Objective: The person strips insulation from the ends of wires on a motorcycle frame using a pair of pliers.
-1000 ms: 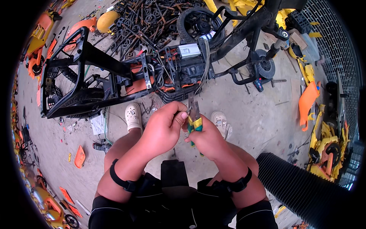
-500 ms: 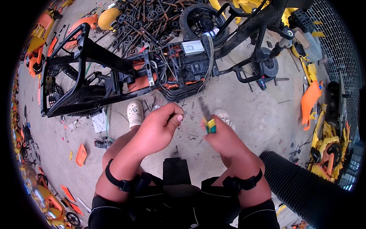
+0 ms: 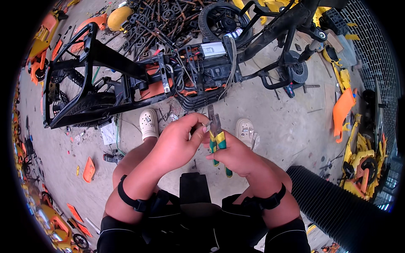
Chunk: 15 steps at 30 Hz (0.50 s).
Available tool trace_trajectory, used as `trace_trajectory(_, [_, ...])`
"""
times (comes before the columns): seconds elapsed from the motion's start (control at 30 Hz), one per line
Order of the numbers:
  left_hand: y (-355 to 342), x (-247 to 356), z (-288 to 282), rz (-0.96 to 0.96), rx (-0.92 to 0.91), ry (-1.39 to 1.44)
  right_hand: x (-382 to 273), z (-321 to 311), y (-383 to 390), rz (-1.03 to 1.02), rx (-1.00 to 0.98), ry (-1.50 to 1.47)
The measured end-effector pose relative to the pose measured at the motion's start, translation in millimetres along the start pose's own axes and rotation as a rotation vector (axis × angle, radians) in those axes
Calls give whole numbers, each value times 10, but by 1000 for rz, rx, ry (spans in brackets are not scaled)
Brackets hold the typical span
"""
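My left hand (image 3: 179, 137) is closed, with thumb and forefinger pinching a small grey metal piece (image 3: 208, 124); its exact kind is too small to tell. My right hand (image 3: 237, 154) grips a pair of pliers (image 3: 220, 141) with green and yellow handles. The plier jaws point away from me and stand a little apart, right beside the small piece. Whether they touch it I cannot tell. Beyond both hands lies the black frame of a stripped electric scooter (image 3: 114, 63), its wiring and a silver control box (image 3: 213, 49) exposed.
A heap of rusty metal parts (image 3: 158, 21) and a wheel (image 3: 223, 23) lie behind the frame. Orange panels (image 3: 344, 107) and yellow body parts (image 3: 360, 162) are piled at right. A black ribbed object (image 3: 329, 202) stands close by my right arm. A power tool (image 3: 112, 158) lies near my left leg.
My right hand has brought the pliers leftward to the left hand's fingertips. Their two handles now show spread apart. The left hand has barely moved and still pinches the small piece.
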State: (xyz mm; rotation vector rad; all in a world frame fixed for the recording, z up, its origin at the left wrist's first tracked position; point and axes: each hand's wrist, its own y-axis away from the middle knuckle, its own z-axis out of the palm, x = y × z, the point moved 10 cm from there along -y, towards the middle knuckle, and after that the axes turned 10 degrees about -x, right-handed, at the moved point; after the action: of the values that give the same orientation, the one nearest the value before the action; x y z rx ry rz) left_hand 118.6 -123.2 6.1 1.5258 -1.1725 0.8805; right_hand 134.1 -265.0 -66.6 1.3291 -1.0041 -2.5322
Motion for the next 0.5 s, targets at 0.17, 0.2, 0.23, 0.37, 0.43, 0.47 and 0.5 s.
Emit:
trace_trajectory(0.17, [-9, 31, -10, -2, 28, -59, -1, -11, 5, -2, 25, 31])
trace_trajectory(0.2, [-15, 17, -6, -1, 29, -68, 3, -13, 7, 0, 28, 36])
trace_trajectory(0.23, [-19, 11, -3, 1, 29, -76, 7, -15, 9, 2, 31, 41])
trace_trajectory(0.37, [-31, 44, 8, -4, 32, -65, 13, -32, 17, 4, 36, 71])
trace_trajectory(0.43, [-34, 39, 17, -15, 36, -64, 11, -35, 23, 21, 53, 106])
trace_trajectory(0.47, [-36, 24, 27, -51, 27, -54, 11, -39, 25, 29, 62, 124])
trace_trajectory(0.5, [-37, 24, 36, -86, 17, -44, 13, -50, 22, 32, 68, 144])
